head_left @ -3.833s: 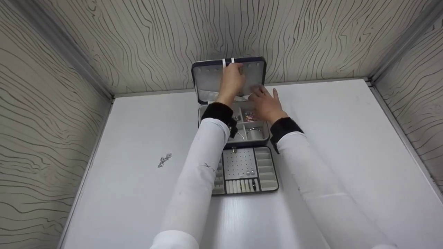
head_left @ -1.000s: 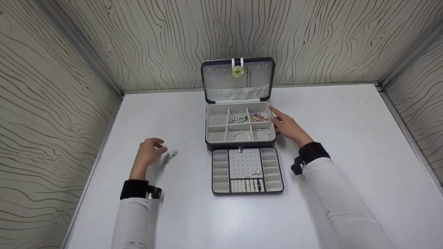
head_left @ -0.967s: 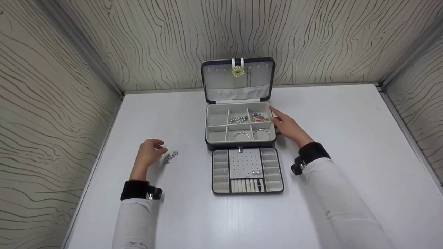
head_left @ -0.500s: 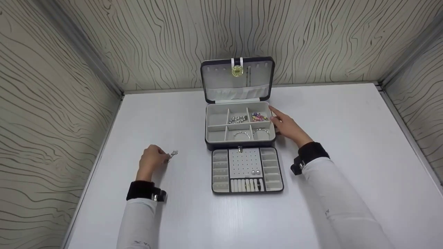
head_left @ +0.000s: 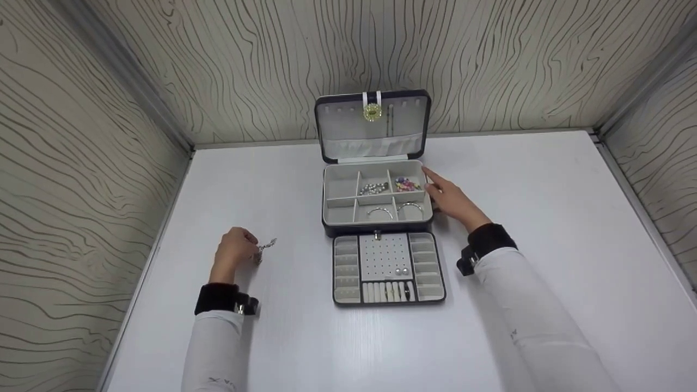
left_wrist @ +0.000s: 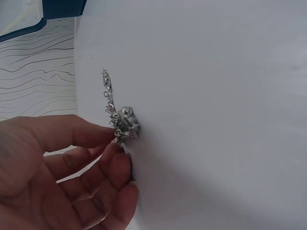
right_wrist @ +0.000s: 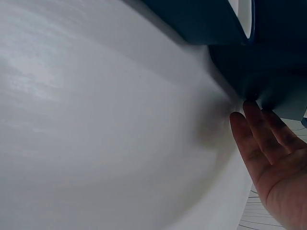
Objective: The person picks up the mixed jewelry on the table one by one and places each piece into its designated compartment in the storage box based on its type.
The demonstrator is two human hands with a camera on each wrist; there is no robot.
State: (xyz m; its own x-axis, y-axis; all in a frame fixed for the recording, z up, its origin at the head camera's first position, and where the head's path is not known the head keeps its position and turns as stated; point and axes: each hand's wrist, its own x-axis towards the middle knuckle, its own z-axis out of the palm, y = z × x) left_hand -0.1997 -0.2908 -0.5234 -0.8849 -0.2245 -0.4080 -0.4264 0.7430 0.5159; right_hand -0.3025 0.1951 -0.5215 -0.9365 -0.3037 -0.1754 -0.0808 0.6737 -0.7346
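Note:
My left hand pinches a silver rhinestone jewellery piece between thumb and fingertips, at the left part of the white table. One narrow sparkling strand sticks up from the pinch, with a thicker cluster beside it; its exact kind is unclear. An opened dark blue jewellery box stands at the table's back, lid upright. Against its right side rest the fairly straight fingers of my right hand. Inside the box lie a grey beaded strand, colourful beads and two silver bangles.
In front of the box lies its lift-out tray, holding two round stud earrings and several rings in the ring rolls. A thin chain hangs inside the lid. Patterned walls close in the table behind and at the sides.
Earlier both hands were at the box's lid and back compartments. The left hand has since come to the rhinestone piece, taken hold and shifted it slightly left; the right hand stays at the box's side.

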